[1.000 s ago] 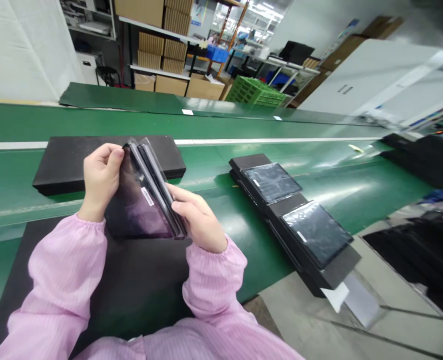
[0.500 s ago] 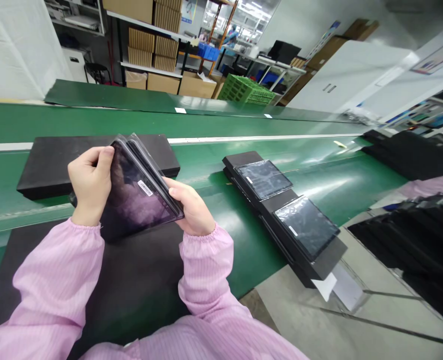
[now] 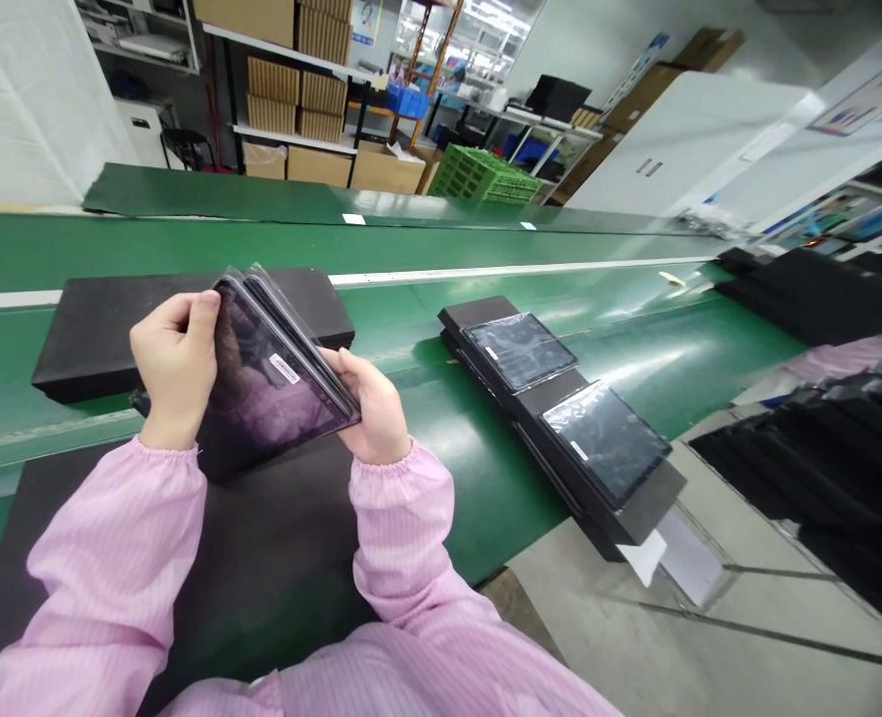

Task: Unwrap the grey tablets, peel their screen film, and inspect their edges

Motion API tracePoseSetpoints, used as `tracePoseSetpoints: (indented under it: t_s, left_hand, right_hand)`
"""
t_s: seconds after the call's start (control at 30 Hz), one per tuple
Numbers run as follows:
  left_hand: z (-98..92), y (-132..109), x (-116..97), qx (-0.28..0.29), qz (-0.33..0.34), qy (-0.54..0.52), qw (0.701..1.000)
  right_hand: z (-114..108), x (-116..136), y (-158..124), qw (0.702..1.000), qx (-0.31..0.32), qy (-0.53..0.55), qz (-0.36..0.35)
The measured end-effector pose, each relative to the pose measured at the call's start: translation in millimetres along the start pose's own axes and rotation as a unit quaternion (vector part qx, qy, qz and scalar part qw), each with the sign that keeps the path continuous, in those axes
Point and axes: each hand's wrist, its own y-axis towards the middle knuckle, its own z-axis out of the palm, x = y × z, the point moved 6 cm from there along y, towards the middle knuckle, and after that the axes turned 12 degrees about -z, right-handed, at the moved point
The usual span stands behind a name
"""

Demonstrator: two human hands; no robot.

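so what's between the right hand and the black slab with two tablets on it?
In the head view, a stretch of green bench shows between the right hand and the black slab.

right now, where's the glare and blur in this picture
Head view: white glare streaks the green surface; wrinkled film glints on the two flat panels; the held panels show a pinkish reflection, their label's print too small to read; toward the right edge, black items look soft and the white cabinet leans.
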Motion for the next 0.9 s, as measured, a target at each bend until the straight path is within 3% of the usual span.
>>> tracePoseSetpoints:
  t_s: [0.1, 0.2, 0.33, 0.5, 0.67, 0.8, 0.9]
  left_hand:
    - [-0.4, 1, -2, -0.003, -0.004, 0.014, 1.0]
    - [-9.8, 6, 0, -0.017, -0.001, 0.037, 0.999]
    - [-45.5, 27, 23, -0.105, -0.028, 0.042, 0.993]
    - [-81.5, 49, 55, -0.176, -0.067, -0.11, 0.976]
    - [-91.0, 37, 51, -0.191, -0.054, -0.132, 0.971]
    - [-96.7, 28, 50, -0.215, -0.068, -0.121, 0.967]
    - [-99.4, 27, 51, -0.222, -0.088, -0.128, 0.963]
  right_hand:
    - [-6, -4, 8, 0.999, 0.021, 0.015, 0.023]
    - [-36, 3, 25, 0.997, -0.055, -0.038, -0.042]
    - [-88, 13, 39, 0.968, -0.174, -0.125, -0.128]
    - [-114, 12, 55, 0.938, -0.174, -0.274, -0.125]
    - [-95, -2, 96, 0.86, -0.097, -0.492, -0.092]
    - [-56, -40, 128, 0.793, -0.007, -0.602, -0.088]
    - [-31, -72, 140, 0.75, 0.024, -0.656, -0.082]
